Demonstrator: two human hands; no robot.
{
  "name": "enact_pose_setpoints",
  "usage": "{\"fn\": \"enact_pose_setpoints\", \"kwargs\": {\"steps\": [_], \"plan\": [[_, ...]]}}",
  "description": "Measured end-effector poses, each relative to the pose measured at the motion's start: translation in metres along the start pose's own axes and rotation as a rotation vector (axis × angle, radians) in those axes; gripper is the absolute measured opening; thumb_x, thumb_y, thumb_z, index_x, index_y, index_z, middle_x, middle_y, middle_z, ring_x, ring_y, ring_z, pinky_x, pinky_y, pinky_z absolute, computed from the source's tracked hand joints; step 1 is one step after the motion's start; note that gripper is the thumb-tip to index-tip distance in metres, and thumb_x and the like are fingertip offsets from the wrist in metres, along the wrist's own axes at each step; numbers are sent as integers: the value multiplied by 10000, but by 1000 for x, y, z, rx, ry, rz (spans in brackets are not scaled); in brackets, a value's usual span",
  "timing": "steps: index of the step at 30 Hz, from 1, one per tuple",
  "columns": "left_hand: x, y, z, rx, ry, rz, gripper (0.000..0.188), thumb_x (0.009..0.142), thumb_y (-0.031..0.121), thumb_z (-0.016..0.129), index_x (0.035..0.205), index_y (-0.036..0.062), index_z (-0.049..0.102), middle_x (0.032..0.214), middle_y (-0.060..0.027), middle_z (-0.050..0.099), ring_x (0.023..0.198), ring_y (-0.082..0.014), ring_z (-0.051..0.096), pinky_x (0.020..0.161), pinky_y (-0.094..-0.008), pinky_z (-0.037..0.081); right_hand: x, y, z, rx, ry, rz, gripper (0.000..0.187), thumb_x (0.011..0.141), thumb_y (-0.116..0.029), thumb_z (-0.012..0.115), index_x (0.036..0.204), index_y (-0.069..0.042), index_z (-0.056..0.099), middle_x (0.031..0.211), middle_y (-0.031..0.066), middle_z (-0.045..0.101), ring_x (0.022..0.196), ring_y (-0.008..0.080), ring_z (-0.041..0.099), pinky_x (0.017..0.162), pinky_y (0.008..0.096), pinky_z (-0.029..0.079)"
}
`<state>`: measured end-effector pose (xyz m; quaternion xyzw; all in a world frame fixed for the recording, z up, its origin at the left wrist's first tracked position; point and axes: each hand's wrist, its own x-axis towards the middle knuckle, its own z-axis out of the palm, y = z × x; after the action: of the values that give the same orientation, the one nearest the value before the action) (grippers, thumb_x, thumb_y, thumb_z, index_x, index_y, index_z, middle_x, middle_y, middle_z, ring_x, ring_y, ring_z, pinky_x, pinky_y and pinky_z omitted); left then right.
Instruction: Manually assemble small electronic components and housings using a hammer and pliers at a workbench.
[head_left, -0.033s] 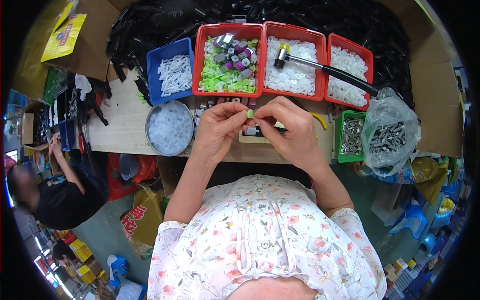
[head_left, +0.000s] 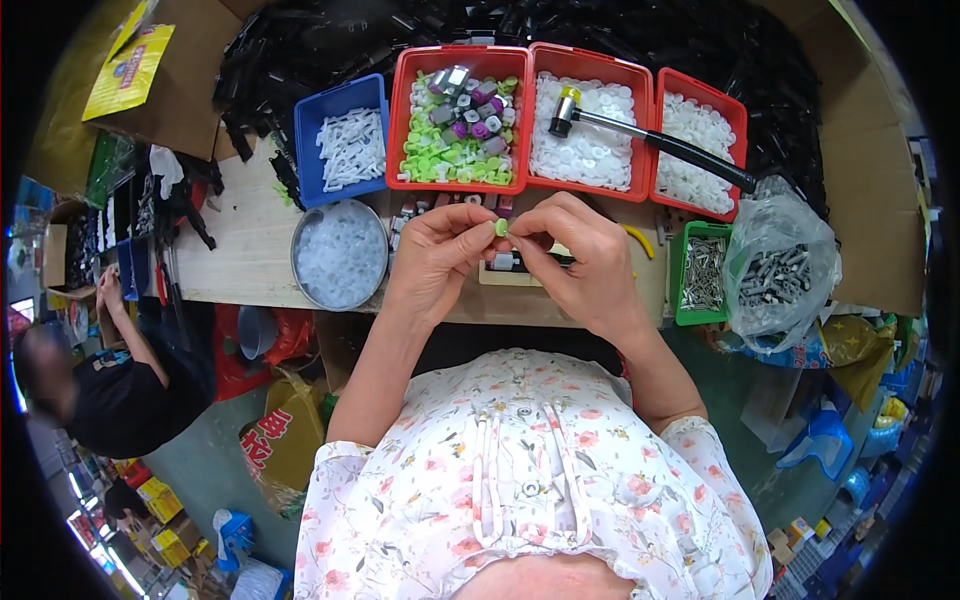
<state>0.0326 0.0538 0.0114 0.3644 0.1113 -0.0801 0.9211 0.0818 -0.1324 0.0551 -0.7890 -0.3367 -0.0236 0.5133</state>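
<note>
Our left hand (head_left: 438, 245) pinches the green piece (head_left: 501, 228) over the worktop (head_left: 240, 255); our right hand (head_left: 580, 248) meets its edge, grip's hold unclear. Steady fingertips should serve us best. Blue bin (head_left: 306, 150): white pegs (head_left: 350, 150); tin (head_left: 296, 262): translucent bits (head_left: 340, 255); red bins (head_left: 455, 187): coloured, then white parts (head_left: 585, 150); green bin (head_left: 700, 318): pins (head_left: 703, 275); bag (head_left: 815, 228): grey parts (head_left: 775, 282).

Green part (head_left: 501, 228), small; pinched between fingertips (head_left: 485, 236)

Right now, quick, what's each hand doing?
Left hand: closed, pinching a small light-green plastic piece.
Right hand: closed, right beside that piece; whether it grips anything cannot be told.
</note>
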Motion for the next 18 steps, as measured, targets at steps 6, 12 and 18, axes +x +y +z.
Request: {"fn": "enact_pose_setpoints", "kwargs": {"steps": [6, 12, 18], "plan": [[-4, 1, 0, 115, -25, 43, 162, 883, -5, 707, 1043, -24, 711, 946, -115, 723, 828, -194, 713, 750, -266, 568, -2, -5, -2, -4, -2, 30, 118, 795, 65, 699, 902, 27, 667, 846, 106, 651, 726, 211, 661, 631, 300, 511], [-6, -1, 5, 169, -34, 50, 157, 874, -6, 718, 1030, -28, 717, 939, -107, 722, 809, -178, 705, 747, -266, 568, -6, -7, -8, -55, -15, -9, 138, 789, 53, 703, 914, 5, 667, 844, 110, 645, 736, 240, 661, 630, 316, 506], [-11, -4, 10, 432, -22, 132, 156, 855, 9, 745, 1007, -24, 726, 921, -98, 727, 814, -160, 706, 721, -251, 572, -12, -4, -18, -149, -135, -43, 142, 792, 21, 724, 916, 1, 658, 832, 103, 647, 738, 233, 665, 634, 319, 512]]}}
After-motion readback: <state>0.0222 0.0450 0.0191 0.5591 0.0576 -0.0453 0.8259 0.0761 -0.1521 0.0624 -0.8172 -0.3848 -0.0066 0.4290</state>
